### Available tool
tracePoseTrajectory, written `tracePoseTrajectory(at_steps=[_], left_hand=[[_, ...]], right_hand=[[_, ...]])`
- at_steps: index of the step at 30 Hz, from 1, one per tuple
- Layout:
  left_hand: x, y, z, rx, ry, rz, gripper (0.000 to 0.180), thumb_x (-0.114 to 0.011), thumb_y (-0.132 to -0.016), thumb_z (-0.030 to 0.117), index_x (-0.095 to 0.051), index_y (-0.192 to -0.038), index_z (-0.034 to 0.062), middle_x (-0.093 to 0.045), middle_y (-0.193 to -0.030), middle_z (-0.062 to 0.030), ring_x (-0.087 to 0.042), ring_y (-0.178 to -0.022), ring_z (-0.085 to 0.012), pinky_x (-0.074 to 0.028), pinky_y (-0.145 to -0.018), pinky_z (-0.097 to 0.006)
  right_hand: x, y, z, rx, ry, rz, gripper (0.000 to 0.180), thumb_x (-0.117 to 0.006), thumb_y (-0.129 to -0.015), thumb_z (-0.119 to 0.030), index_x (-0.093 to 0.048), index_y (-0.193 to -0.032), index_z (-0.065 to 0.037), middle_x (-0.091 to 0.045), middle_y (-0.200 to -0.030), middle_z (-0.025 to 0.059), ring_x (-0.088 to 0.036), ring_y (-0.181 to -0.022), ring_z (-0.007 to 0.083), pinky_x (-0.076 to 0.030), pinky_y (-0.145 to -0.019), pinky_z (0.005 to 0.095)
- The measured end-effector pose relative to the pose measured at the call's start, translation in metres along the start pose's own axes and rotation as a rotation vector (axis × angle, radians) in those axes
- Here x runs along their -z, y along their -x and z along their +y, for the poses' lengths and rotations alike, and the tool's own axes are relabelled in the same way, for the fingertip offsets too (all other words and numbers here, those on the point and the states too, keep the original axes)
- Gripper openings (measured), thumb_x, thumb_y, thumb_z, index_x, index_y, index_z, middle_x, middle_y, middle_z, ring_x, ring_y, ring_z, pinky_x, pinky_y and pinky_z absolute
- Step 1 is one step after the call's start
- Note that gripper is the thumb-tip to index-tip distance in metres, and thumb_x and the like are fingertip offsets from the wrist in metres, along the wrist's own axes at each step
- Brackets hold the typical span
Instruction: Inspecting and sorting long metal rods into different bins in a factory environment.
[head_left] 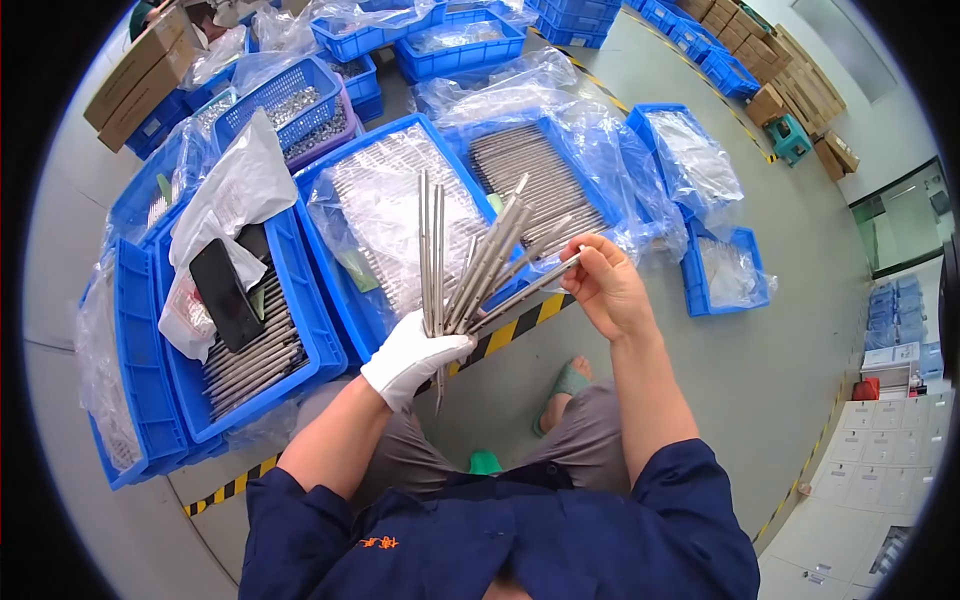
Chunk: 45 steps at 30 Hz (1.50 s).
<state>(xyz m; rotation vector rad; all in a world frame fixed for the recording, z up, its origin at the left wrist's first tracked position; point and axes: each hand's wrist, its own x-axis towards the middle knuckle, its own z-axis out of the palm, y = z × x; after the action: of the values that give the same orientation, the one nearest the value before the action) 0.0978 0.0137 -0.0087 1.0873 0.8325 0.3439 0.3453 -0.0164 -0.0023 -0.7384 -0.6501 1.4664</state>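
Metal rods (470,265) fan from my gloved left hand (412,355), clamped on them; my bare right hand (603,288) pinches one rod's tip, sorting seemingly midway

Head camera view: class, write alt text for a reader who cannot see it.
A person's gloved left hand grips a fanned bundle of thin metal rods, while the bare right hand pinches the tip of one rod. Blue plastic crates lined with clear plastic, holding more rods, stand on the grey floor.
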Motion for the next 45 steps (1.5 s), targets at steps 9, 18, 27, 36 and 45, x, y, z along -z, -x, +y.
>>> tracePoseTrajectory(at_steps=[9, 18, 27, 36, 45], left_hand=[[-0.006, -0.004, -0.003, -0.108, 0.212, 0.078, 0.032, -0.064, -0.068, 0.015, -0.054, -0.096, 0.0022, -0.053, -0.08, -0.0017, -0.048, -0.07, -0.0089, -0.039, -0.063, -0.023], [0.0, -0.006, -0.003, -0.168, 0.223, 0.138, 0.03, -0.061, -0.07, 0.015, -0.053, -0.095, 0.0014, -0.054, -0.08, -0.0032, -0.049, -0.07, -0.0099, -0.041, -0.063, -0.023], [-0.004, 0.002, 0.013, -0.082, 0.359, 0.052, 0.034, -0.066, -0.067, 0.011, -0.05, -0.095, 0.0023, -0.055, -0.084, -0.0074, -0.054, -0.072, -0.0125, -0.044, -0.065, -0.023], [0.009, -0.007, 0.0, -0.217, 0.041, 0.044, 0.034, -0.06, -0.066, 0.015, -0.053, -0.095, 0.0014, -0.056, -0.083, -0.0057, -0.052, -0.079, -0.0131, -0.043, -0.072, -0.026], [0.01, -0.01, 0.002, -0.155, 0.1, 0.078, 0.03, -0.059, -0.066, 0.008, -0.053, -0.095, 0.0001, -0.054, -0.076, -0.0044, -0.052, -0.069, -0.0114, -0.042, -0.064, -0.024]], right_hand=[[-0.038, 0.009, 0.052, -0.19, 0.282, 0.155, 0.018, -0.059, -0.077, -0.011, -0.057, -0.095, -0.007, -0.059, -0.083, -0.0001, -0.052, -0.074, 0.0058, -0.042, -0.063, 0.0188], [-0.043, 0.007, 0.057, -0.004, 0.324, 0.15, 0.016, -0.057, -0.079, -0.01, -0.057, -0.093, -0.003, -0.056, -0.075, -0.0001, -0.05, -0.066, 0.0052, -0.041, -0.061, 0.0185], [-0.038, 0.01, 0.055, -0.714, 0.053, -0.155, 0.018, -0.052, -0.082, -0.017, -0.056, -0.09, -0.002, -0.058, -0.077, 0.003, -0.055, -0.062, 0.0093, -0.046, -0.057, 0.0222], [-0.059, 0.03, 0.072, -0.995, 0.207, -0.385, 0.024, -0.06, -0.076, -0.019, -0.056, -0.095, -0.004, -0.057, -0.079, 0.0005, -0.054, -0.07, 0.0075, -0.045, -0.062, 0.0209], [-0.065, 0.04, 0.073, -0.933, 0.349, -0.578, 0.026, -0.062, -0.075, -0.02, -0.056, -0.093, -0.003, -0.055, -0.075, 0.0019, -0.05, -0.067, 0.0081, -0.042, -0.061, 0.0216]])
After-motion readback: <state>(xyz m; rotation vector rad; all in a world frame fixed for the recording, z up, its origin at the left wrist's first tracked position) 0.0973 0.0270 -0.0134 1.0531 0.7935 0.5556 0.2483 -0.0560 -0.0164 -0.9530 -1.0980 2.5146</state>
